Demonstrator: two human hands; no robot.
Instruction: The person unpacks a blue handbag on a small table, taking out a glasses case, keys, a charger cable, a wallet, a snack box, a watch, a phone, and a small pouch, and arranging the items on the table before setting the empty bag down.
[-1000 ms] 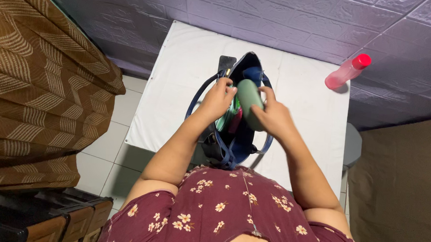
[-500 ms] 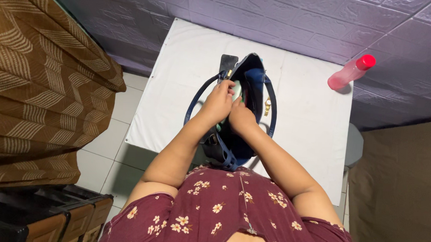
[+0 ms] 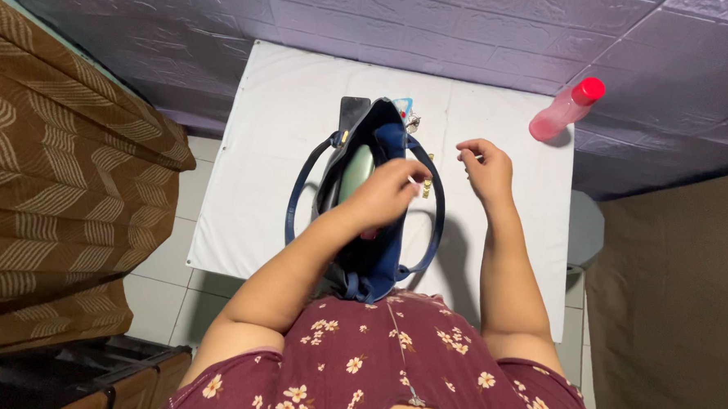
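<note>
We see the navy handbag [image 3: 378,254] standing open on the white table [image 3: 277,143], its two long handles looping out to either side. Our left hand [image 3: 385,193] rests over the bag's near rim, fingers curled narrow and pinching the edge of the opening, it seems (what exactly they grip we cannot tell). Inside the bag a pale green pouch [image 3: 355,171] lies against the left wall, with a bit of pink showing just below the hand. Our right hand [image 3: 484,165] hovers over the table to the right of the bag, clear of it, fingers loosely bent and holding nothing we can see. Half a second ago both hands were together in the bag's mouth pushing the pouch down; now the pouch sits inside and the right hand has come out. A small gold item [image 3: 426,187] lies just beside the bag, and a pink bottle [image 3: 560,115] with a red cap lies at the far right corner.
</note>
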